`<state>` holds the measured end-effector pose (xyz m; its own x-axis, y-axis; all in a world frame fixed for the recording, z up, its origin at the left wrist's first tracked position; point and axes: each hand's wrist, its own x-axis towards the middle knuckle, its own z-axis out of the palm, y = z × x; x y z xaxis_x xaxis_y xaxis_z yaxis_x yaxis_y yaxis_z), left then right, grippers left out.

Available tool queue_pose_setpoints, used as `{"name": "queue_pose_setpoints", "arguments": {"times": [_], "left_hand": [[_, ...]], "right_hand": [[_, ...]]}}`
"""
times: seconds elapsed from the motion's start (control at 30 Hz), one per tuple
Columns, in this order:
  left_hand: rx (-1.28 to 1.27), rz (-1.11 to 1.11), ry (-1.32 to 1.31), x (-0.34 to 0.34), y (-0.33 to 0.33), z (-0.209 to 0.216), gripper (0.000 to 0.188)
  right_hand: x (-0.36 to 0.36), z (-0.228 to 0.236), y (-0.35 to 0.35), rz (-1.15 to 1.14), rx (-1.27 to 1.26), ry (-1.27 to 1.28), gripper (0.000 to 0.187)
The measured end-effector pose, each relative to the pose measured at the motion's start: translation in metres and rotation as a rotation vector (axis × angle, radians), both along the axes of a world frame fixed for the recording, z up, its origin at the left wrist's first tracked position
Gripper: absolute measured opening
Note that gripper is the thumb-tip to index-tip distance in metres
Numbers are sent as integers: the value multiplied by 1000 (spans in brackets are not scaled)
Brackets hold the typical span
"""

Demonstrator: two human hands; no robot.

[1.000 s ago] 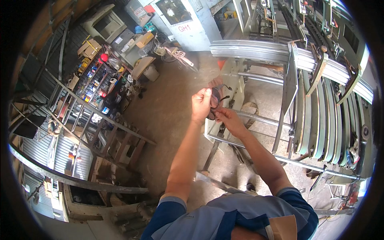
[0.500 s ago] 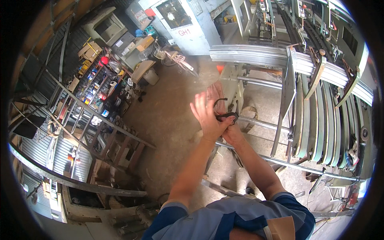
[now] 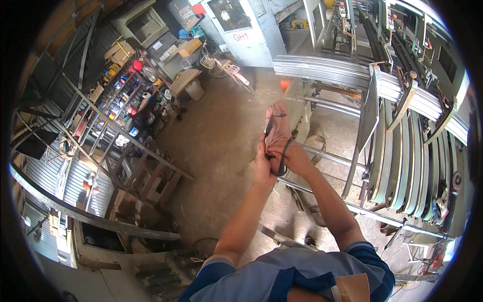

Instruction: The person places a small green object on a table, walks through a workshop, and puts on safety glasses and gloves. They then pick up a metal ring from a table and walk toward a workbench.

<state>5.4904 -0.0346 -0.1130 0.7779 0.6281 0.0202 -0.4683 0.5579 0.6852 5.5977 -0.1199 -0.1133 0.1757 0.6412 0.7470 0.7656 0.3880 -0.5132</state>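
In front of me, both my hands are together around a crumpled pinkish cloth. My left hand is closed at its lower left side, with the fingers partly hidden behind the fabric. From the right, my right hand grips the cloth, and its fingers are mostly covered. Between the hands, dark-framed glasses, as they appear to be, show a dark curved edge at the bottom and a thin dark arm against the cloth. The folds hide the rest of them.
On the right stands a large machine with long metal rails, curved slats and a lower bar. Cluttered shelves and a metal frame are on the left. A bicycle stands near a pale door.
The pinkish cloth, seen beyond my hands before, is now gripped in them around the glasses. My left hand, raised with fingers spread, has come down and closed. The view has shifted slightly.
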Motion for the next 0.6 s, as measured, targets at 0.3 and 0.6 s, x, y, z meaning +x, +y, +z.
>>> {"name": "queue_pose_setpoints", "arguments": {"times": [0.3, 0.6], "left_hand": [[160, 16, -37, 0, 4, 7, 41], [267, 5, 234, -5, 7, 23, 42]], "right_hand": [[-8, -2, 11, -218, 97, 120, 27], [6, 11, 25, -147, 118, 34, 24]]}}
